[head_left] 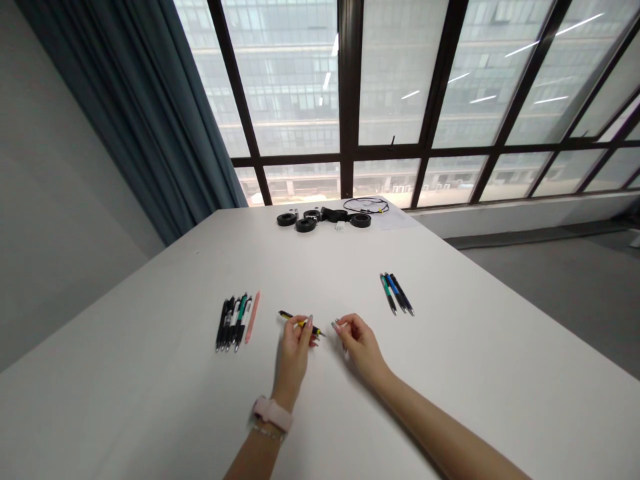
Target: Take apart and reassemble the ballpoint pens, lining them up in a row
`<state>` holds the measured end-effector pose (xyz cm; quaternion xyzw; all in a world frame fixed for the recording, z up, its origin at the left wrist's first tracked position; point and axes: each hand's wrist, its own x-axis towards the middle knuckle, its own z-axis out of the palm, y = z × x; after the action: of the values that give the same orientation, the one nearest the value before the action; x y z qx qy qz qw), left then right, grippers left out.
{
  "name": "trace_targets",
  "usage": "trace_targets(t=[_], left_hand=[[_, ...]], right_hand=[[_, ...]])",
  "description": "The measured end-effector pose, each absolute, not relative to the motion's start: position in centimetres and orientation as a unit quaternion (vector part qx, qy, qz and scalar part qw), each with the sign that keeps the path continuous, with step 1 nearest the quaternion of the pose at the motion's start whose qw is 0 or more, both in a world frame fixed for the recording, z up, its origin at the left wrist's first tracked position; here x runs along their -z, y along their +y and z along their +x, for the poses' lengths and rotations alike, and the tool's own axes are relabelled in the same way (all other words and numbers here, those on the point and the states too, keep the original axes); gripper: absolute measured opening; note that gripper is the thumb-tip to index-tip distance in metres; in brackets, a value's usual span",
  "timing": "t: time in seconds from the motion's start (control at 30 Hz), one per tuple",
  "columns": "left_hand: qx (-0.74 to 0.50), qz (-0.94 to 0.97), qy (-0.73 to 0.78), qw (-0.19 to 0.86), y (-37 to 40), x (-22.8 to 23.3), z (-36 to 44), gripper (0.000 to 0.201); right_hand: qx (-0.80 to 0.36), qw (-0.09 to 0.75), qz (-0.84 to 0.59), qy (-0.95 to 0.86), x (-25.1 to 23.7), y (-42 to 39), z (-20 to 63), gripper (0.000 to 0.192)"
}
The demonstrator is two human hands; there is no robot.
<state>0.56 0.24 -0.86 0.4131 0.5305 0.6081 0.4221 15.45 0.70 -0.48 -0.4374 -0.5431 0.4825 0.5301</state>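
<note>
My left hand (296, 343) is closed on a black-and-yellow pen (318, 331), which lies slantwise across the fingers with its narrow end pointing right. Just to the right, my right hand (361, 343) pinches a small silvery piece (335, 323) between thumb and forefinger, too small to name for sure. A short gap separates that piece from the pen's narrow end. Left of my hands lies a row of several pens (233, 325), mostly black, some with white or green, and a pink pen (253, 317) at its right edge. Beyond my right hand lie green, blue and black pens (397, 293).
Toward the far end of the white table (165, 320) are several black rolls (305, 225), a coiled black cable (367, 204) and a white sheet (399, 219). A blue curtain (145, 100) hangs at the left, beside large windows. The table's right edge slants down toward me.
</note>
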Motion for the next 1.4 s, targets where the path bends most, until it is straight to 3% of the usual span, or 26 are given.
trace_targets(t=[0.33,0.6,1.4], left_hand=[[-0.59,0.437,0.535,0.417,0.35,0.93,0.24,0.057],[-0.602,0.429,0.541,0.401,0.36,1.1,0.25,0.042],[-0.572,0.455,0.544,0.411,0.57,1.84,0.11,0.044]], right_hand=[[-0.39,0.557,-0.408,-0.609,0.68,-0.06,14.97,0.022],[-0.325,0.564,-0.396,-0.648,0.58,-0.32,15.05,0.015],[-0.353,0.555,-0.401,-0.638,0.92,0.0,14.83,0.015]])
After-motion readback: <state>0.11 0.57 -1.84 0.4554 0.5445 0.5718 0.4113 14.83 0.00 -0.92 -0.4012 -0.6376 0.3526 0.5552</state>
